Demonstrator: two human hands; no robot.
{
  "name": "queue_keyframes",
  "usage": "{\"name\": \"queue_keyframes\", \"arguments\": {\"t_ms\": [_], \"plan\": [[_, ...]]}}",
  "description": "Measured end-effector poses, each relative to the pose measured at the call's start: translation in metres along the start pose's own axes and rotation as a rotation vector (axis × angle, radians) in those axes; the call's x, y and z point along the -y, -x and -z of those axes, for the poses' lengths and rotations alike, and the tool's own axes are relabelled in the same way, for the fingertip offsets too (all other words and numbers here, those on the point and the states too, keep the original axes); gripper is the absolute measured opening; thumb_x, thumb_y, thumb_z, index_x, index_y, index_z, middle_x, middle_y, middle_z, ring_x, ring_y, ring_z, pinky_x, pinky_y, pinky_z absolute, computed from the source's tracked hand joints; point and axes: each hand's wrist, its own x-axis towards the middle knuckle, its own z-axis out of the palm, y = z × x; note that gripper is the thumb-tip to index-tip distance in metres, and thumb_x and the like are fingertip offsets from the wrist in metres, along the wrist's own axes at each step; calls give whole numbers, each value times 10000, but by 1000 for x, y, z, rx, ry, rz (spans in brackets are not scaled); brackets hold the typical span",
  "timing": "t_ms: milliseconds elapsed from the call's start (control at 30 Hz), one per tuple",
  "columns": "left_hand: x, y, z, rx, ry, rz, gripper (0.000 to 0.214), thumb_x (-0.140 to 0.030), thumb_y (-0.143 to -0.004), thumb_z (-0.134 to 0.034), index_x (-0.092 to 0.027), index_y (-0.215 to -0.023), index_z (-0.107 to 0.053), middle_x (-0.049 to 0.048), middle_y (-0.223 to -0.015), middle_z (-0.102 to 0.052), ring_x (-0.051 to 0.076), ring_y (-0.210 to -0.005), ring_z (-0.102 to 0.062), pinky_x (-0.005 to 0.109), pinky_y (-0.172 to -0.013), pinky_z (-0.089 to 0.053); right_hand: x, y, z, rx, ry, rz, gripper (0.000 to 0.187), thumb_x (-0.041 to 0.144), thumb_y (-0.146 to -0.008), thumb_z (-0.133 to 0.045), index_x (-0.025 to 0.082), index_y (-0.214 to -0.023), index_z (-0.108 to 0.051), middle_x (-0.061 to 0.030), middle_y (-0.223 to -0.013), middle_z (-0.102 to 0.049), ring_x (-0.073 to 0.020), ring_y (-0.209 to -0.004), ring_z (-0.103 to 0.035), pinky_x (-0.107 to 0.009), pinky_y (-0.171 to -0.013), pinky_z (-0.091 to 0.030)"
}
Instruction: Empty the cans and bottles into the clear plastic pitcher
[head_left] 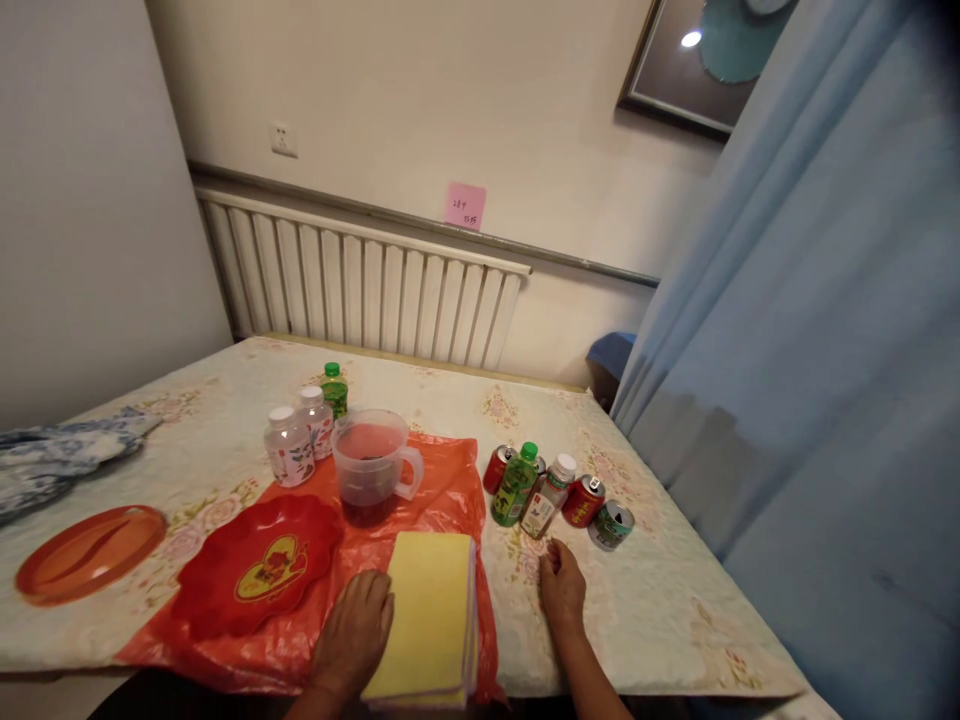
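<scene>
Now the left hand (355,622) lies unclenched against yellow paper (430,612), right hand (563,590) curled, contents unclear.

Bare left grip (358,622) and bare right grip (564,585), with dark clothing (161,695) below.
The left one, low and just left of centre in the frame, has a broad back and blunt, rounded fingertips; the right one, right of centre, narrows at the wrist into a bare right forearm (589,675). The clothing looks plain and near-black, smoothly rounded along the lower left edge.
</scene>
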Motion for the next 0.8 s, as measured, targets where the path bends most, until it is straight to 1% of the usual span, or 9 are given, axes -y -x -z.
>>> {"name": "queue_keyframes", "arguments": {"t_ms": [233,533,667,800], "plan": [[-3,0,5,-12,7,9,180,-250,-943,-423,-210,-984,-594,54,-952,-618,224,-931,-584,386,-868,-472,0,1,1,28,41,-3,440,365,-752,-463,128,-1071,-653,-126,-989,-712,-263,-913,-658,-340,-808,-505],[-8,3,9,-8,63,66,173,-213,-939,-416,-209,-945,-589,56,-908,-615,219,-902,-581,377,-849,-474,3,3,6,67,71,-14,479,413,-733,-457,115,-1046,-663,-160,-983,-711,-296,-918,-661,-386,-824,-501],[-9,3,13,36,129,112,181,-208,-935,-407,-206,-902,-585,59,-907,-612,220,-892,-572,378,-839,-469,2,3,6,110,118,-27,516,450,-742,-435,122,-1079,-649,-168,-1023,-708,-306,-950,-660,-403,-860,-498],[-9,0,18,110,209,167,188,-211,-927,-390,-203,-881,-572,72,-929,-610,220,-899,-565,377,-841,-461,1,4,6,125,127,-63,522,499,-716,-429,153,-1036,-653,-174,-1038,-711,-330,-963,-667,-429,-852,-512]]}}
